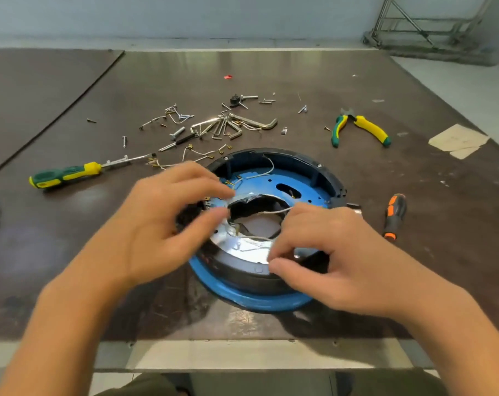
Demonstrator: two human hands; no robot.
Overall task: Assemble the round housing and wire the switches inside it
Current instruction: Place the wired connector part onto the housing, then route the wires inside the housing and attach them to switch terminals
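Round housing point(274, 302) flat on table point(271, 70), between hands. White wire point(255, 238) crosses near side of its central hole, long axis left-right. Right hand point(337, 258) nearer: curled fingers pinch wire at near rim. Left hand point(157, 224) blurred at hole's left edge, grip unclear.

I see a dark brown glossy board tabletop point(57, 238) spread under the left hand point(145, 224) and the right hand point(342, 252), soft light smeared across it beyond the fingers. Nearer than the wrists runs its pale metal edge strip point(242, 352). Far left of the left hand lies a second, duller brown sheet point(37, 90). Beyond both hands stands a plain pale grey-blue wall point(185, 15). Up past the right hand, a grey metal tube frame point(428, 30) stands on pale grey floor point(477, 92).
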